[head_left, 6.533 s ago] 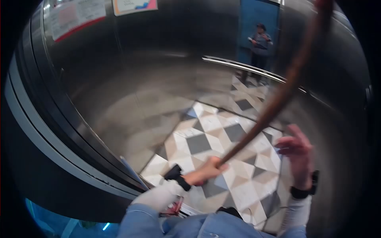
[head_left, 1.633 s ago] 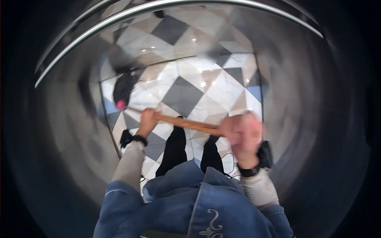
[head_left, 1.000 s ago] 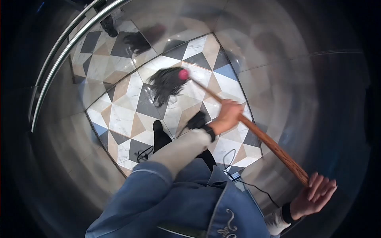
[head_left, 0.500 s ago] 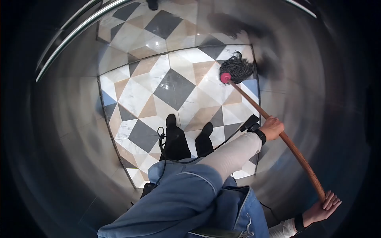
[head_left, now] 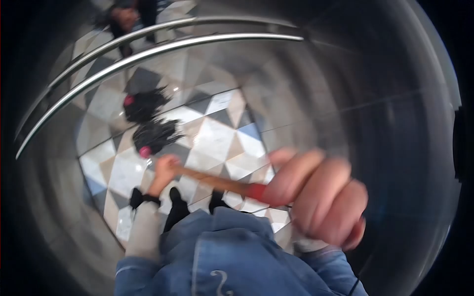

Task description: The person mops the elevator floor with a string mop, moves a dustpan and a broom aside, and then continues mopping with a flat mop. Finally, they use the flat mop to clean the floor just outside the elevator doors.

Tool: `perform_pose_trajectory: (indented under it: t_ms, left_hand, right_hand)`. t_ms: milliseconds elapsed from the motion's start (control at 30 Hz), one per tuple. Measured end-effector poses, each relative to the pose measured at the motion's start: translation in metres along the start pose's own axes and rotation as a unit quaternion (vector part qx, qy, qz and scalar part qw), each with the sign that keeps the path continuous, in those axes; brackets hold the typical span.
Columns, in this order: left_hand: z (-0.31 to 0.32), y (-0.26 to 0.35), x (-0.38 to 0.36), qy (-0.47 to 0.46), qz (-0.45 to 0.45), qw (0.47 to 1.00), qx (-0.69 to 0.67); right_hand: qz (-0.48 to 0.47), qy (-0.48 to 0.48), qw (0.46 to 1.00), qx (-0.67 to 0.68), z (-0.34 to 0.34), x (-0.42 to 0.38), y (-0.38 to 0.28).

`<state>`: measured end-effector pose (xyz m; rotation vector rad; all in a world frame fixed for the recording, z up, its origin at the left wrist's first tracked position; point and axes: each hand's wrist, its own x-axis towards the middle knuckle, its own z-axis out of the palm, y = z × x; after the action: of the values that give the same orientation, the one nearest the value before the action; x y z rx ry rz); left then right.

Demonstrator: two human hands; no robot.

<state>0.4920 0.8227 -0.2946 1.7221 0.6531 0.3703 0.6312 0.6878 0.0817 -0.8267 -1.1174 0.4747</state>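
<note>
The mop's wooden handle slants across the front of my body. Near its pink socket, my left hand is wrapped round the shaft. My right hand, blurred and close to the camera, grips the red end of the handle. The dark stringy mop head is at the left, against the bottom of a reflective wall. Its mirror image shows just beyond it.
Patterned floor tiles lie under and ahead of my black shoes. A metal handrail curves along the shiny wall at upper left, with its reflection behind it. Dark walls rise at the right.
The mop head has swung from the right side of the view to the left. Both hands still hold the handle, now turned nearly crosswise. The view has rotated, bringing the handrail closer.
</note>
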Motion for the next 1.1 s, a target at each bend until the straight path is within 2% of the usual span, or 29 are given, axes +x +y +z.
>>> perform_pose_trajectory:
  t_ms: [33,67,133,200,267,367,400,433,467,500,533,567,633,667,733,767,833,867,900,967,1000,1033,1067,1100]
  left_hand:
    - [-0.013,-0.010,-0.009,0.019,0.025,0.999,0.041]
    - [-0.023,0.002,-0.021,0.032,-0.001,0.998,0.058]
    - [-0.033,0.001,-0.034,0.036,0.043,0.993,0.104]
    - [-0.033,0.002,-0.041,0.049,0.037,0.994,0.087]
    - [-0.035,0.003,-0.045,0.072,-0.003,0.996,0.060]
    - [-0.035,0.014,-0.053,0.130,0.004,0.991,0.016]
    - [-0.039,-0.004,-0.058,0.132,0.040,0.989,0.053]
    - [-0.039,-0.020,-0.061,0.143,0.039,0.987,0.059]
    - [-0.041,-0.024,-0.065,0.190,0.008,0.977,-0.095]
    - [-0.048,-0.030,-0.070,0.231,-0.016,0.940,-0.250]
    - [-0.062,-0.022,-0.077,0.209,-0.053,0.945,-0.246]
    - [-0.069,-0.012,-0.085,0.238,-0.069,0.946,-0.208]
    - [-0.075,0.025,-0.101,0.288,-0.041,0.950,-0.116]
    - [-0.076,0.032,-0.107,0.301,-0.039,0.946,-0.113]
    - [-0.083,0.047,-0.119,0.356,-0.044,0.934,0.001]
    - [-0.082,0.059,-0.124,0.372,-0.048,0.927,-0.004]
    - [-0.082,0.056,-0.129,0.388,-0.036,0.921,0.020]
    - [-0.083,0.040,-0.130,0.387,0.001,0.922,0.015]
    - [-0.083,0.039,-0.132,0.369,-0.037,0.927,-0.052]
    - [-0.082,0.039,-0.135,0.355,-0.096,0.927,-0.068]
    - [-0.083,0.037,-0.134,0.368,-0.096,0.923,-0.065]
    - [-0.083,0.032,-0.132,0.381,-0.057,0.923,-0.001]
    - [-0.084,0.026,-0.132,0.389,-0.021,0.919,0.064]
    - [-0.087,0.023,-0.132,0.396,-0.023,0.915,0.068]
  right_hand:
    - [-0.073,0.010,0.988,0.135,0.021,0.000,0.005]
    - [-0.083,0.004,0.990,0.112,0.038,-0.002,-0.004]
    - [-0.093,0.123,0.953,0.261,0.086,-0.010,-0.034]
    - [-0.091,0.237,0.872,0.419,0.122,-0.009,-0.051]
    - [-0.090,0.220,0.873,0.426,0.126,-0.005,-0.051]
    - [-0.095,0.171,0.871,0.450,0.125,-0.007,-0.058]
    - [-0.100,0.155,0.868,0.460,0.127,-0.010,-0.060]
    - [-0.100,0.141,0.865,0.471,0.127,-0.012,-0.062]
    - [-0.103,0.125,0.861,0.482,0.128,-0.014,-0.065]
    - [-0.105,0.106,0.858,0.491,0.131,-0.015,-0.066]
    - [-0.106,0.089,0.855,0.500,0.132,-0.018,-0.066]
    - [-0.109,0.069,0.851,0.509,0.132,-0.020,-0.067]
    - [-0.115,0.038,0.845,0.521,0.128,-0.022,-0.068]
    - [-0.120,0.020,0.841,0.528,0.127,-0.022,-0.069]
    - [-0.127,-0.018,0.830,0.544,0.127,-0.022,-0.067]
    - [-0.133,-0.035,0.823,0.552,0.126,-0.021,-0.066]
    - [-0.149,-0.067,0.804,0.572,0.125,-0.015,-0.062]
    - [-0.150,-0.076,0.795,0.583,0.125,-0.009,-0.059]
    - [-0.175,-0.090,0.801,0.566,0.125,-0.002,-0.056]
    - [-0.198,-0.110,0.798,0.559,0.129,-0.001,-0.062]
    - [-0.137,-0.055,0.828,0.541,0.131,-0.011,-0.075]
    - [-0.074,0.001,0.852,0.518,0.133,-0.013,-0.083]
    - [-0.070,-0.002,0.847,0.527,0.131,-0.007,-0.075]
    - [-0.132,-0.105,0.820,0.547,0.127,0.008,-0.063]
